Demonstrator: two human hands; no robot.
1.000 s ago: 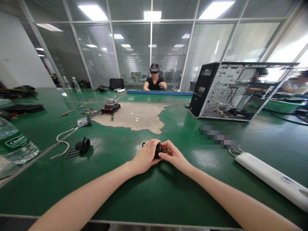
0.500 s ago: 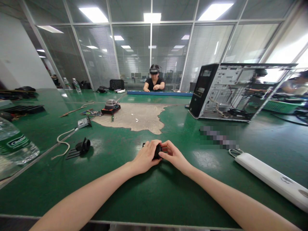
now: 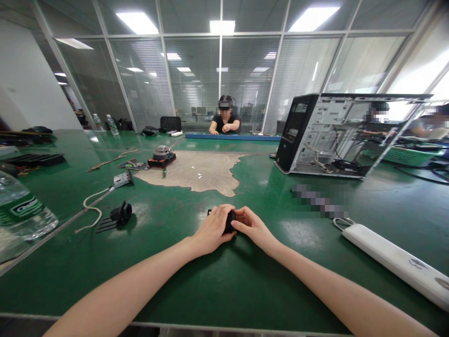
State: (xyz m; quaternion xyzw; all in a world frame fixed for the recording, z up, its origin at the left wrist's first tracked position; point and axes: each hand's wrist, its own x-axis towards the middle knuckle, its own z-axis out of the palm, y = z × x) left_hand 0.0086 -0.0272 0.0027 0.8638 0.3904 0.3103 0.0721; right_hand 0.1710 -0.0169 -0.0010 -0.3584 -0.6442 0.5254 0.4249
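The left hand (image 3: 212, 227) has its fingers clamped over one black part (image 3: 230, 222) at the middle of the green table (image 3: 242, 290). The right hand (image 3: 255, 229) grips the part's right side, thumb and fingers slightly apart. One pronged piece (image 3: 121, 214) lies to the left, one white strip (image 3: 394, 260) to the right. Farther out are one computer case (image 3: 298, 133), right, and three bottles (image 3: 26, 206), left: one near, two far.
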